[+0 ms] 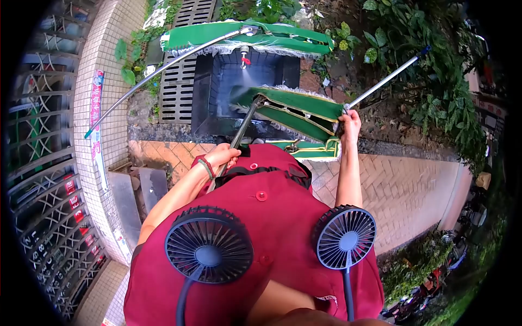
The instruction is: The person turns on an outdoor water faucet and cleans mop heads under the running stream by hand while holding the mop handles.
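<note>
My left hand is wrapped round the dark handle of a flat green mop. The green mop head with its white fringe is tilted over a dark tiled basin, its left end beneath the running tap with the red lever. At the mop head's right end, my right hand has its fingers closed on the edge. Behind the tap, a second green mop lies across the basin's far side. Another green mop head rests below the basin, partly hidden by the held one.
A metal pole slants up rightward beyond my right hand. Left are a drain grate, a tiled wall and a metal lattice gate. Plants grow at the right; brick paving lies below. Two small fans hang at my chest.
</note>
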The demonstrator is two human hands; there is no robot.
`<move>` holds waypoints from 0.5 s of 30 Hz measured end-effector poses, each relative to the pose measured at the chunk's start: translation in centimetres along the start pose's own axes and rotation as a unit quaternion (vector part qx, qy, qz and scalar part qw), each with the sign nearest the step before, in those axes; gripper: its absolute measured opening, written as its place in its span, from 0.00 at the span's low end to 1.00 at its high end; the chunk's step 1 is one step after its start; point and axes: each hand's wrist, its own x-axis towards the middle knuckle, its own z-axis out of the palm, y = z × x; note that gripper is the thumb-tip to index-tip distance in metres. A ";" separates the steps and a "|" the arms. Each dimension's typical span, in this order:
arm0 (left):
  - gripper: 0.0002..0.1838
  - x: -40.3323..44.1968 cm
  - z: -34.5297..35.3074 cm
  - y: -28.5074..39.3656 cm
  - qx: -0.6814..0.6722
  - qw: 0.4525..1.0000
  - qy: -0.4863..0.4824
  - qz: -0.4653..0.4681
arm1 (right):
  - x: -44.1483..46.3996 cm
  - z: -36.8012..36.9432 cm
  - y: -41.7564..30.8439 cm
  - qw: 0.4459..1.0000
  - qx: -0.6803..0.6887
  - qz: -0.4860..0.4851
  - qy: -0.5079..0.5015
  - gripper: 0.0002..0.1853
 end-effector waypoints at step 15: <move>0.10 6.3 -0.5 0.9 0.038 0.996 -0.083 -0.025 | -8.3 -0.2 4.2 0.995 -0.059 -0.037 0.068 0.10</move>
